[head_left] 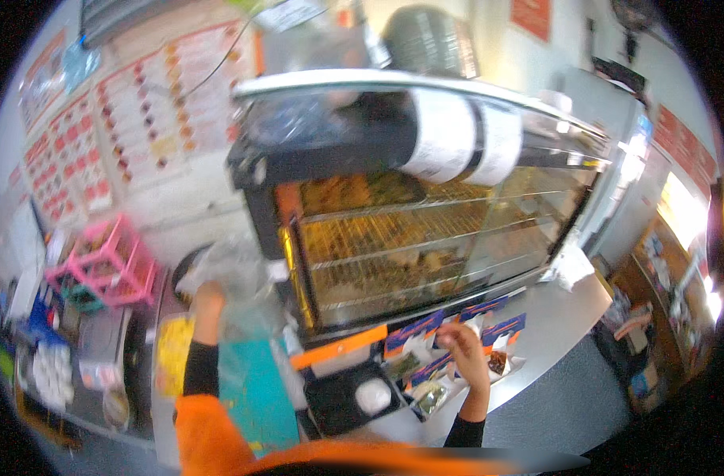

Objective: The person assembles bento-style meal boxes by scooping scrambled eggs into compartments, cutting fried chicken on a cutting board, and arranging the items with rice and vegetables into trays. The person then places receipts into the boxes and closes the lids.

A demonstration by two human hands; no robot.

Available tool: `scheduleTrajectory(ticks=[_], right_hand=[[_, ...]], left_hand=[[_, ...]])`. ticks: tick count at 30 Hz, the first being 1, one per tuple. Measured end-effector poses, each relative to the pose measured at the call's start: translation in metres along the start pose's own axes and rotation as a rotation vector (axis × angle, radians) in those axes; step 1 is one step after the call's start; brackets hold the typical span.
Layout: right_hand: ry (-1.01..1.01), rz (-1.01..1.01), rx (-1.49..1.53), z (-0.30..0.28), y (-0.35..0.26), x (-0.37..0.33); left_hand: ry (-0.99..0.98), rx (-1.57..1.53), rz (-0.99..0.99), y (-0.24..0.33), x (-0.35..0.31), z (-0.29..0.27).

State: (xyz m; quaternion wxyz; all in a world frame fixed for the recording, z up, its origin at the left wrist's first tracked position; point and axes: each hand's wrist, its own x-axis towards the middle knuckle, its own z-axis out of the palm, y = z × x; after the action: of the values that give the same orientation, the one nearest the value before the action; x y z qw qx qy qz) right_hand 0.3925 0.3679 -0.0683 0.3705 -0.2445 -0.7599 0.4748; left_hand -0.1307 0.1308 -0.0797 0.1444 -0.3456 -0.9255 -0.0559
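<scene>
At the counter's far left, my left hand (209, 300) reaches up to a heap of clear plastic bags (233, 268). Its fingers are blurred against the plastic, so I cannot see whether they grip it. My right hand (462, 347) hovers above several small food boxes with dark blue and orange flaps, its fingers loosely bent and a little apart, with nothing seen in them. Below it, one box (498, 363) holds dark reddish-brown food and another (432, 399) something green and pale. A black tray (348, 401) with a round white item (373, 396) lies between my arms.
A glass-fronted warming cabinet (425, 238) with wire racks stands behind the boxes. An orange strip (338, 347) lies along its front. To the left are a teal board (259, 397), a yellow sheet (174, 357) and a pink basket (108, 262). The metal counter (564, 309) runs right.
</scene>
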Motion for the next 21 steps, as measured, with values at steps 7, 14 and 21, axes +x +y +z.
scheduleTrajectory(ticks=[7,14,21], right_hand=[[0.061,0.064,0.011,0.019,-0.011,-0.012],[0.061,0.094,-0.068,-0.002,-0.016,-0.030],[-0.035,0.010,-0.036,0.003,-0.015,-0.021]], left_hand=[[0.294,0.246,0.799,-0.022,0.086,0.142],[-0.214,0.214,0.504,-0.010,0.066,0.063],[-0.039,0.237,0.544,-0.020,0.047,0.049]])
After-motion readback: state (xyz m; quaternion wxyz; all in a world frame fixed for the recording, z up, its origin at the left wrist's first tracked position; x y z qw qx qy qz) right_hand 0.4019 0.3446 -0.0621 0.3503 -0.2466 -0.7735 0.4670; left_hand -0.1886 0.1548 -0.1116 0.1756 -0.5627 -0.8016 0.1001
